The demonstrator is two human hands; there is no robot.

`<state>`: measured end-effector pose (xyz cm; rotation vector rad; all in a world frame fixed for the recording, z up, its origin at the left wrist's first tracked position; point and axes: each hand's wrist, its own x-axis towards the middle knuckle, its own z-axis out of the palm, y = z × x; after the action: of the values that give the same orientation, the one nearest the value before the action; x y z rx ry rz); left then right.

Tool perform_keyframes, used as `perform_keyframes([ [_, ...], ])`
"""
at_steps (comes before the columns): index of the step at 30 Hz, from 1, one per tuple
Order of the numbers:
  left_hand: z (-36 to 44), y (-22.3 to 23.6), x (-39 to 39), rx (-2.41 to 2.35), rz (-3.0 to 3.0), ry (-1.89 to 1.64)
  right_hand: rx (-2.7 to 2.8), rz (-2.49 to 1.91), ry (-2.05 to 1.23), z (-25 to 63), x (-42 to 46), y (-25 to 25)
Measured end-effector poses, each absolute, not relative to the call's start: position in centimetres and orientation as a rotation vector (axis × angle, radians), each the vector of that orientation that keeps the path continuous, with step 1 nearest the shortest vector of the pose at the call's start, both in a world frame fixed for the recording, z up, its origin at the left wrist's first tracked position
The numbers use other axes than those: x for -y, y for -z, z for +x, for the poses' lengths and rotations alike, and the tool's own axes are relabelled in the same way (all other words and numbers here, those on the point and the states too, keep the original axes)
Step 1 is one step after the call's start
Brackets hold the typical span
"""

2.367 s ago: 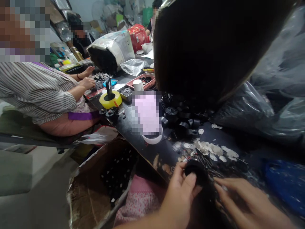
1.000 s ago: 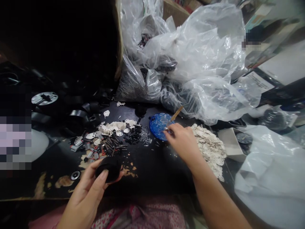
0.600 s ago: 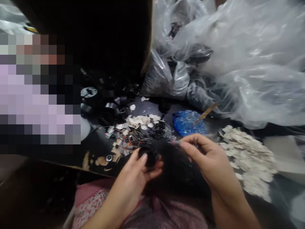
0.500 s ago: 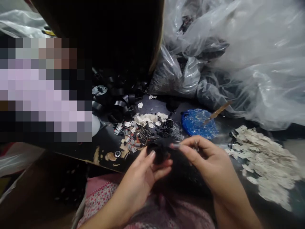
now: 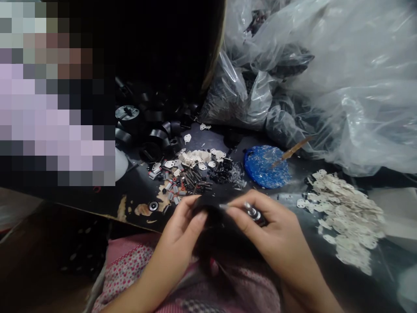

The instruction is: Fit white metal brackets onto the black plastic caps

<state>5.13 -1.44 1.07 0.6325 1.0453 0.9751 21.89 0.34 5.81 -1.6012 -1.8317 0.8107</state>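
While I look down through the head view, my left hand (image 5: 182, 234) is wrapped around a black round part (image 5: 208, 205), thumb at its rim, and holds it above the near edge of the surface (image 5: 107, 198). My right hand (image 5: 265, 226) has thumb and fingertip pinched together on a small pale piece (image 5: 223, 207), its tip up against the right side of the black part; whether it has gone into anything I cannot tell, as that spot is too dark. A metal-and-black object (image 5: 254, 214) sits in the curl of the same hand. To do this well, I judge that I should keep the black part steady, turn its working side toward the light, line the piece up straight and press gently, so it neither tips nor springs away. The carried object should stay tucked clear of the fingertips. Working over the surface rather than past its near edge would make a dropped piece easier to find. Farther in from that edge lie springs (image 5: 193, 178) and white plates (image 5: 200, 157); a blue lid (image 5: 267, 167) with a brown stick (image 5: 293, 151) lies toward the far edge, and a heap of pale plates (image 5: 350, 217) toward the right.
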Motion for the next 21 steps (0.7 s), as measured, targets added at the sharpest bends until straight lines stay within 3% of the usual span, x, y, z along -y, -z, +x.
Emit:
perform_keyframes([
  [5,4.9,-1.2,1.5,-0.91,0.456,-0.92,2.078,-1.371,-0.51,22.0,0.6,-5.1],
  [9,5.0,-1.5,1.4,-0.796,0.337,-0.888,2.1,-1.345,-0.476,22.1,0.9,-5.0],
  [11,4.9,-1.6,1.3,-0.748,0.286,-0.884,2.041,-1.397,-0.651,22.2,0.7,-5.1],
  [16,3.9,-1.3,1.8,-0.711,0.202,-0.838,1.712,-1.367,-1.516,22.2,0.0,-5.3],
  [21,3.0,-0.8,2.2,-0.743,0.238,-0.832,1.605,-1.416,-1.674,21.7,-0.7,-4.9],
])
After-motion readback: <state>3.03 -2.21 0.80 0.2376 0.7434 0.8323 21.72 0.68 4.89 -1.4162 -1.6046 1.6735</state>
